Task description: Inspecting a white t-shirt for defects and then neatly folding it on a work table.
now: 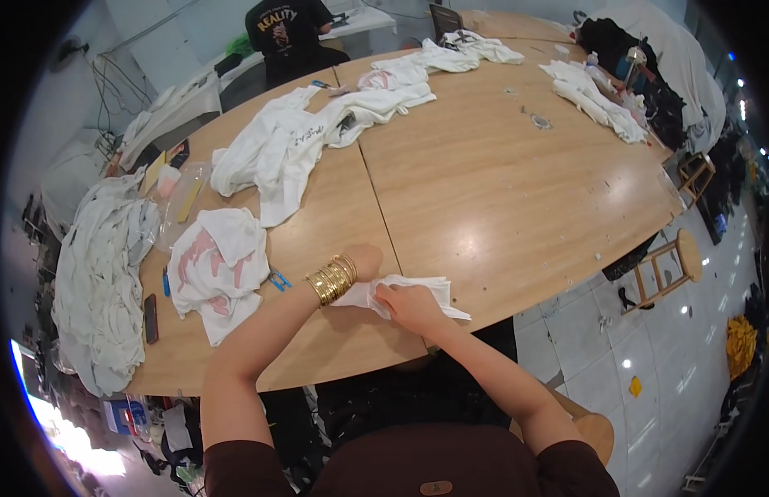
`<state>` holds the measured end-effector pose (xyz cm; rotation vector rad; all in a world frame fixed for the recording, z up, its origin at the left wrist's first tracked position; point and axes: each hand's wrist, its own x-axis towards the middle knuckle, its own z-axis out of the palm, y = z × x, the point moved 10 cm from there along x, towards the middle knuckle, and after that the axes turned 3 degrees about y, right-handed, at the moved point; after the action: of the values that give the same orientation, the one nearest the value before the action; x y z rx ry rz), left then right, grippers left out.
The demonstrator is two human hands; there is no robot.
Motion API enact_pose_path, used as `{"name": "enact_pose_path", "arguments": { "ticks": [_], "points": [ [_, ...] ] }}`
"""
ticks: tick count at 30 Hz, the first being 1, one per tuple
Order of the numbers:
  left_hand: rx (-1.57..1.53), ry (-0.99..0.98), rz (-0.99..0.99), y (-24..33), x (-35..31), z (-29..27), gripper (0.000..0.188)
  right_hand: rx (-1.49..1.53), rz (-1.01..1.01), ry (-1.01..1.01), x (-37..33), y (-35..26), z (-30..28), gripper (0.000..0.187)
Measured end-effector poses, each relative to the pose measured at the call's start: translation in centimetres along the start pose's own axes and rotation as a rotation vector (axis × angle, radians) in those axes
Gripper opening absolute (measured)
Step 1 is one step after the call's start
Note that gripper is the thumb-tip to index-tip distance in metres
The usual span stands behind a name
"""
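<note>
A small folded piece of white cloth (438, 291) lies near the table's front edge, under and between my hands. My right hand (411, 305) is closed on its middle, fingertips bent together. My left hand (366, 260), with gold bangles at the wrist, is bent over the far left side of the cloth; its fingers are hidden from view. Left of my forearm are a small blue tool (279, 280), perhaps thread snips, and a white garment (215, 269) with a pinkish print.
A heap of white garments (107, 273) covers the table's left end. A dark phone-like object (151, 319) lies beside it. More white garments (289, 145) stretch along the far side. A person in black (289, 37) sits beyond. Wooden stools (687, 253) stand on the right.
</note>
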<state>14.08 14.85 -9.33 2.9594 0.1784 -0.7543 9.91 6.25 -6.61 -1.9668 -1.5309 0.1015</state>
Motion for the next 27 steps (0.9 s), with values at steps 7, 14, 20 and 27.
{"name": "enact_pose_path", "arguments": {
  "ticks": [7,14,20,27],
  "points": [
    [-0.359,0.207,0.011,-0.3,-1.8,-0.5,0.033,0.067,0.066,-0.109,-0.2,-0.5,0.0,0.019],
    [-0.749,0.606,0.051,1.0,-8.9,-0.1,0.022,0.742,0.263,-0.21,0.5,3.9,1.9,0.023],
    [-0.823,0.582,-0.144,2.2,-9.8,4.2,0.022,1.1,0.639,-0.436,0.1,3.1,2.4,0.028],
    [-1.127,0.923,-0.251,0.1,-10.9,4.0,0.02,1.139,0.747,-0.332,-0.5,1.9,-0.5,0.051]
  ]
}}
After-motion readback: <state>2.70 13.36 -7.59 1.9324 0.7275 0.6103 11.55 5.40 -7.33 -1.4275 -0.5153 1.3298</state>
